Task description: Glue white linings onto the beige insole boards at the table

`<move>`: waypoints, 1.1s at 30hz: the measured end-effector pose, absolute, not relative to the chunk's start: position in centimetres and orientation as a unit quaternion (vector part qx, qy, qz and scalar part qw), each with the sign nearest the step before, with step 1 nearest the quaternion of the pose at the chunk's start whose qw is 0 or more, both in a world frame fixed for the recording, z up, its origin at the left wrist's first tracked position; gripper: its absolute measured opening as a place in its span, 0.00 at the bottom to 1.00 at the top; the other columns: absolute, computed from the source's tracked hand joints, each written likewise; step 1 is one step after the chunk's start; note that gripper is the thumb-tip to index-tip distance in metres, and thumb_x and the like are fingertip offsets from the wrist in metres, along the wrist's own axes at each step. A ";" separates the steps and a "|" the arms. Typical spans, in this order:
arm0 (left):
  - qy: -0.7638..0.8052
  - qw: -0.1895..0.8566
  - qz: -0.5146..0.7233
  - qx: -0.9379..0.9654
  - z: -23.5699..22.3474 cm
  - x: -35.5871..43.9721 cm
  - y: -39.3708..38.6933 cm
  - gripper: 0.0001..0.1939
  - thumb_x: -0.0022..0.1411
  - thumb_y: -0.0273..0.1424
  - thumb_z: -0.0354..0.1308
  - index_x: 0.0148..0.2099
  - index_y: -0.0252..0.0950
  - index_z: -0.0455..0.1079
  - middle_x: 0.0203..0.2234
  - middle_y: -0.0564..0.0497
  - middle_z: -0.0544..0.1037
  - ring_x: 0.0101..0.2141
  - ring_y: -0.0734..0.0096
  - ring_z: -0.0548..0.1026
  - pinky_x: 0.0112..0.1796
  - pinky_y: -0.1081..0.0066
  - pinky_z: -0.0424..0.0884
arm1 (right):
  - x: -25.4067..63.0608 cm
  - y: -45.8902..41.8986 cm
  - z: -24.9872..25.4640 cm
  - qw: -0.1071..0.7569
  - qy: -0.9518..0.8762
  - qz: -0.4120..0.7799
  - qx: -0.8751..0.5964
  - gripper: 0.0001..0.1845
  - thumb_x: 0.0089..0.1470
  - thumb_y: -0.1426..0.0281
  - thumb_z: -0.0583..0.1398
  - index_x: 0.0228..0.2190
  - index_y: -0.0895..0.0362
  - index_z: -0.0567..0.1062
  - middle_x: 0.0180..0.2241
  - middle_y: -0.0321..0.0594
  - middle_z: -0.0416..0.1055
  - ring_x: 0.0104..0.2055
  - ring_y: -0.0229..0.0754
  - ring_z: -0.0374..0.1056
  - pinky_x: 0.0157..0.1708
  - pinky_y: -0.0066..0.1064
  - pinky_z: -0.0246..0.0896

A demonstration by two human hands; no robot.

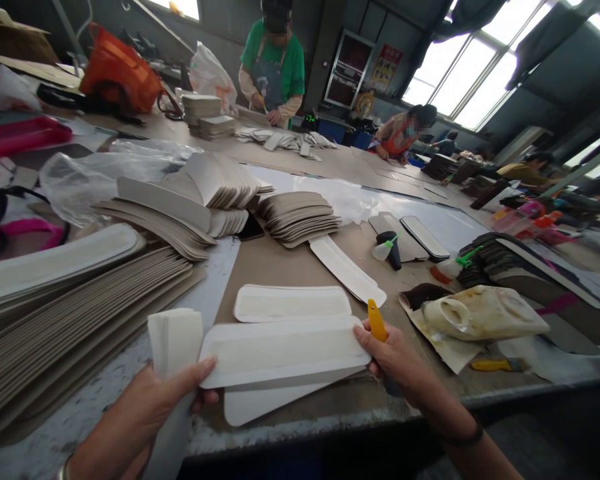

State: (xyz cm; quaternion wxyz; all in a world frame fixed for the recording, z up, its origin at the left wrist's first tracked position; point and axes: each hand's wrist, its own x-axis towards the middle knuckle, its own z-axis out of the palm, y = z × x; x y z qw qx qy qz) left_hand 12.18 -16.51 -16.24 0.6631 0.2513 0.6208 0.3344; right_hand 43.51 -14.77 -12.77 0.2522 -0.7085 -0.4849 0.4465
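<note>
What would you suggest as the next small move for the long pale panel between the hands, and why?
I would probably lower the pale panel onto the skewed piece beneath it, since both hands look overloaded: the left hand also grips white strips, the right hand a yellow-handled tool.

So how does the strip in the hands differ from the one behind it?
The held strip has the left hand and right hand at its ends; the rear strip lies on the table, held by neither. The held strip looks longer than the rear strip, perhaps partly from being nearer. Both are pale with rounded corners.
</note>
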 end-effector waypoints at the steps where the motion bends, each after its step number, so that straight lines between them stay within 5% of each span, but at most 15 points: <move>1: 0.617 0.664 0.331 0.261 -16.0 12.3 -16.0 0.21 0.43 0.46 0.69 0.30 0.35 0.69 0.18 0.54 0.75 0.22 0.73 0.69 0.24 0.77 0.67 | 43.6 -14.2 -12.6 0.253 -0.490 0.434 -0.713 0.21 0.47 0.50 0.55 0.25 0.56 0.63 0.16 0.26 0.57 0.14 0.30 0.54 0.15 0.23 0.45; 12: 0.703 0.523 0.287 0.388 -14.9 12.1 -11.7 0.23 0.41 0.52 0.58 0.21 0.34 0.70 0.15 0.49 0.74 0.20 0.69 0.68 0.25 0.72 0.64 | 45.6 -9.6 -11.4 0.215 -0.610 0.124 -0.753 0.13 0.53 0.62 0.54 0.22 0.54 0.64 0.16 0.34 0.62 0.18 0.38 0.61 0.23 0.30 0.54; 17: 0.711 0.546 0.196 0.397 -16.4 12.6 -15.9 0.26 0.37 0.58 0.55 0.14 0.39 0.64 0.10 0.50 0.69 0.17 0.66 0.66 0.24 0.68 0.64 | 43.8 -12.8 -10.5 0.402 -0.566 0.303 -0.653 0.28 0.57 0.46 0.48 0.25 0.56 0.70 0.23 0.39 0.69 0.26 0.40 0.67 0.28 0.30 0.62; 23: 0.686 0.578 0.192 0.398 -16.9 14.6 -18.6 0.22 0.39 0.52 0.57 0.18 0.37 0.67 0.13 0.48 0.72 0.19 0.63 0.69 0.25 0.67 0.63 | 37.8 -16.0 -11.8 0.424 -0.511 0.462 -0.589 0.32 0.51 0.41 0.50 0.26 0.58 0.72 0.21 0.36 0.65 0.19 0.33 0.60 0.15 0.23 0.54; 29: 0.633 0.618 0.253 0.391 -17.2 15.0 -19.0 0.20 0.44 0.49 0.57 0.19 0.36 0.68 0.14 0.48 0.73 0.20 0.66 0.68 0.27 0.68 0.63 | 33.4 -17.2 -14.1 0.415 -0.439 0.580 -0.547 0.25 0.46 0.47 0.62 0.27 0.57 0.68 0.20 0.32 0.66 0.19 0.33 0.63 0.19 0.24 0.62; 33: 0.626 0.621 0.260 0.393 -17.0 15.0 -19.3 0.20 0.46 0.48 0.55 0.20 0.36 0.69 0.14 0.49 0.72 0.20 0.68 0.67 0.27 0.69 0.62 | 33.3 -17.4 -14.7 0.382 -0.456 0.557 -0.579 0.19 0.43 0.56 0.66 0.28 0.57 0.68 0.21 0.31 0.67 0.21 0.35 0.66 0.22 0.26 0.63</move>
